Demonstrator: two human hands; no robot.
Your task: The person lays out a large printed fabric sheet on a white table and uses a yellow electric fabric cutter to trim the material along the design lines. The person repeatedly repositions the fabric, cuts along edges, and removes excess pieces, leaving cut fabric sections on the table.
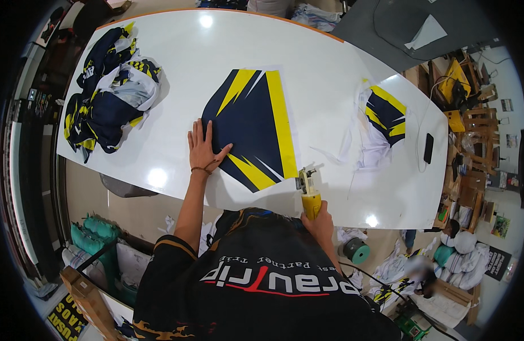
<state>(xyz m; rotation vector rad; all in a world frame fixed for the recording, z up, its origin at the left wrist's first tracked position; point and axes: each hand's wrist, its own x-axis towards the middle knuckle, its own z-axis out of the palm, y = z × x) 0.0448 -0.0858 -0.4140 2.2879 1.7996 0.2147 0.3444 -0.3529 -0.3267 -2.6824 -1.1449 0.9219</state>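
My left hand [202,146] lies with spread fingers on the left part of a printed fabric panel [250,119], navy with yellow stripes, white streaks and a white margin along its right side. Under that panel is the white tabletop [171,113]. My right hand [317,221] grips the body of a yellow hand-held electric cutting tool [309,200]. The tool's metal head is at the panel's lower right corner; whether its blade touches the fabric I cannot tell.
A crumpled heap of navy-yellow fabric [108,102] lies left; another printed piece with white offcuts [375,148] lies right, beside a black phone [428,148] and white cable. Below right, a person [427,278] is among fabrics. Green sacks [91,238] stand lower left.
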